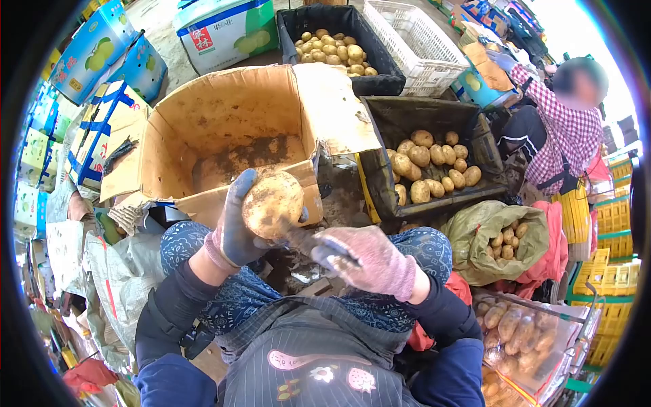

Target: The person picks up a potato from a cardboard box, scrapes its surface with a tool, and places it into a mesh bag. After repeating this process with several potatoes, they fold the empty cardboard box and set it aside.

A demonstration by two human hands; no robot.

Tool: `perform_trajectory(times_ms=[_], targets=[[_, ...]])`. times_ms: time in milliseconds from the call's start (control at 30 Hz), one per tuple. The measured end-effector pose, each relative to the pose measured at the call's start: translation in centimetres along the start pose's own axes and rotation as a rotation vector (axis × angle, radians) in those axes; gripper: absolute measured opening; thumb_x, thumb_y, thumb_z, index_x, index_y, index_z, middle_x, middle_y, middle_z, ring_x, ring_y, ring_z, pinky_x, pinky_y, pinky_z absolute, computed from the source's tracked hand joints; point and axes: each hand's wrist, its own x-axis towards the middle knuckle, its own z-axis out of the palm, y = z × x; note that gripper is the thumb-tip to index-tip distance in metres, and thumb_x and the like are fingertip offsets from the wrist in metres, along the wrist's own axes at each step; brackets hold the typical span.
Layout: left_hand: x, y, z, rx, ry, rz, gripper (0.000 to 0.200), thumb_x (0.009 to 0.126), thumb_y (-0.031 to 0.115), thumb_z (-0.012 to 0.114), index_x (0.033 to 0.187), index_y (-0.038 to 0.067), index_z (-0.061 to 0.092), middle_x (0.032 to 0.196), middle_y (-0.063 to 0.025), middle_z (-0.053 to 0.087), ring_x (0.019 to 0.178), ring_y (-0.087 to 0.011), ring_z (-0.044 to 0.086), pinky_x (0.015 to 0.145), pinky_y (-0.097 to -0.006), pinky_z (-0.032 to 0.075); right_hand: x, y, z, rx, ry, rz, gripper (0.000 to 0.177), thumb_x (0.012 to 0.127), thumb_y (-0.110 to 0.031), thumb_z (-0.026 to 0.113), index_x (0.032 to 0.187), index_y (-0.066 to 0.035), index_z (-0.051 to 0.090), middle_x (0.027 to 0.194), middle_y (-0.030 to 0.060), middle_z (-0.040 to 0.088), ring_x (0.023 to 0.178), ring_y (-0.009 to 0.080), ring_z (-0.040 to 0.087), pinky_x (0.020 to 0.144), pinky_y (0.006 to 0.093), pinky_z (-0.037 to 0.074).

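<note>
Gloved and curled, the left hand (230,234) grips one large potato (273,203), held up near the middle of the scene just in front of the cardboard box. The right hand (376,261), also gloved, is closed round a dark tool (317,245) whose tip touches the potato's underside; its kind I cannot tell. At far left, blue-and-white fruit cartons (102,47) are stacked. Right of them the one open cardboard box (224,129) lies on its side with loose dirt in it. Beyond it, far, a black crate (380,74) holds a layer of small potatoes (332,49), and one white lattice crate (413,41) stands just beside it. Nearer and further right, a second dark crate (400,115) holds some fifteen larger potatoes (430,169). Near it one green sack (475,230) gapes over several more. Clear bags (522,332) of potatoes lie at near right, with yellow crates (610,224) stacked behind. Another person in a checked shirt (566,132) bends at far right, on an outdoor concrete floor.
</note>
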Motion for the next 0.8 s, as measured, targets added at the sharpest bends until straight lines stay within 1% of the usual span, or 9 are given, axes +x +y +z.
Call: perform_trajectory(times_ms=[167, 267, 367, 500, 600, 667, 733, 767, 800], targets=[[-0.2, 0.1, 0.0, -0.005, -0.008, -0.014, 0.065, 0.091, 0.061, 0.049, 0.129, 0.008, 0.053, 0.116, -0.0108, 0.066, 0.097, -0.0305, 0.067, 0.052, -0.0331, 0.055, -0.7, 0.3, -1.1, 0.030, 0.089, 0.206, 0.020, 0.090, -0.012, 0.060, 0.107, -0.002, 0.061, 0.086, 0.0172, 0.065, 0.076, 0.0335, 0.066, 0.065, 0.0338, 0.050], [-0.2, -0.4, 2.0, 0.045, 0.122, 0.051, 0.060, 0.090, 0.057, 0.052, 0.121, 0.005, 0.056, 0.101, -0.0134, 0.069, 0.071, -0.0218, 0.071, 0.042, -0.0237, 0.053, -0.9, 0.7, -0.7, 0.060, 0.113, 0.230, 0.024, 0.089, -0.011, 0.061, 0.111, -0.001, 0.060, 0.085, 0.0177, 0.065, 0.074, 0.0328, 0.066, 0.065, 0.0333, 0.050], [0.2, 0.2, -0.4, -0.034, -0.071, -0.040, 0.067, 0.089, 0.062, 0.050, 0.129, 0.008, 0.053, 0.113, -0.0211, 0.064, 0.087, -0.0339, 0.068, 0.046, -0.0293, 0.053, -0.9, 1.7, -0.5, -0.006, 0.140, 0.155, 0.027, 0.090, -0.013, 0.061, 0.114, -0.001, 0.058, 0.086, 0.0175, 0.066, 0.072, 0.0285, 0.067, 0.065, 0.0331, 0.050], [0.2, 0.1, -0.5, -0.025, -0.115, -0.056, 0.069, 0.089, 0.063, 0.049, 0.128, 0.006, 0.054, 0.106, -0.0299, 0.063, 0.069, -0.0330, 0.067, 0.041, -0.0235, 0.049, -0.6, 0.9, 0.0, 0.150, 0.279, 0.406, 0.033, 0.093, -0.016, 0.061, 0.121, 0.000, 0.055, 0.089, 0.0160, 0.069, 0.074, 0.0209, 0.068, 0.068, 0.0326, 0.051], [0.4, 0.1, -0.5, 0.022, -0.114, -0.039, 0.070, 0.089, 0.064, 0.049, 0.127, 0.006, 0.054, 0.103, -0.0306, 0.063, 0.063, -0.0301, 0.066, 0.038, -0.0217, 0.046, -0.6, 2.0, 0.0, 0.166, 0.344, 0.351, 0.049, 0.093, -0.020, 0.063, 0.134, 0.001, 0.044, 0.110, 0.0198, 0.065, 0.096, 0.0245, 0.066, 0.081, 0.0345, 0.052], [-0.8, 0.2, 0.7, 0.077, -0.020, 0.098, 0.066, 0.092, 0.060, 0.047, 0.130, 0.007, 0.051, 0.109, -0.0247, 0.063, 0.076, -0.0290, 0.066, 0.053, -0.0268, 0.052, -0.8, 4.0, 0.9, 0.151, 0.411, 0.252, 0.064, 0.090, -0.024, 0.067, 0.140, 0.002, 0.036, 0.124, 0.0231, 0.058, 0.114, 0.0289, 0.060, 0.094, 0.0372, 0.048], [-1.4, -0.4, 2.1, 0.130, 0.025, 0.146, 0.062, 0.094, 0.056, 0.046, 0.133, 0.007, 0.049, 0.115, -0.0188, 0.063, 0.090, -0.0278, 0.067, 0.068, -0.0319, 0.057, -0.6, 3.1, 0.3, 0.042, 0.360, 0.019, 0.073, 0.087, -0.026, 0.073, 0.143, 0.001, 0.034, 0.125, 0.0136, 0.056, 0.107, 0.0192, 0.057, 0.097, 0.0336, 0.046], [-0.7, -1.2, 2.1, 0.161, 0.027, 0.132, 0.060, 0.095, 0.054, 0.045, 0.134, 0.008, 0.048, 0.118, -0.0158, 0.063, 0.096, -0.0273, 0.067, 0.075, -0.0345, 0.060, -0.4, 2.7, 0.3, 0.184, 0.332, 0.047, 0.076, 0.082, -0.027, 0.078, 0.140, 0.002, 0.038, 0.127, 0.0133, 0.056, 0.114, 0.0209, 0.054, 0.101, 0.0361, 0.042], [-0.8, -1.1, 1.7, 0.222, -0.007, 0.147, 0.053, 0.094, 0.036, 0.053, 0.136, 0.006, 0.044, 0.128, -0.0167, 0.056, 0.108, -0.0258, 0.061, 0.088, -0.0370, 0.053, -0.2, 2.3, 0.4, 0.149, 0.297, 0.021, 0.074, 0.081, -0.029, 0.078, 0.137, 0.002, 0.041, 0.128, 0.0130, 0.056, 0.117, 0.0188, 0.053, 0.100, 0.0363, 0.043]])
